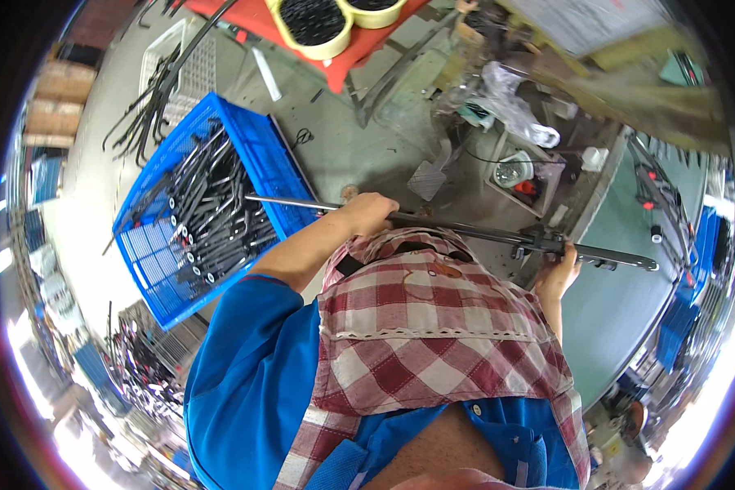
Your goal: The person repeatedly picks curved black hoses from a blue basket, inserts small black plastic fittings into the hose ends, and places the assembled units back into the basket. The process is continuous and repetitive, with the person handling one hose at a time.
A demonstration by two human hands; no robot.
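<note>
A long, thin, dark metal rod (465, 229) lies across the front of the person's red-and-white checked cloth apron (433, 306), running from nine o'clock to just past three. Just above the view's centre, the left hand (369, 214) has its fingers curled closed over the rod. Toward three o'clock, the right hand (557, 273) has its fingers bent around the rod beside a black clamp-like fitting (543, 238); its exact grip is partly hidden.

The rod's left end passes over the rim of a blue plastic crate (224, 122) at nine to ten o'clock, heaped with black bars (220, 204). Its right end lies above a green tabletop (604, 327) at three to four o'clock. Near twelve, yellow tubs (339, 47) of small black pieces stand on a red surface (384, 41).
</note>
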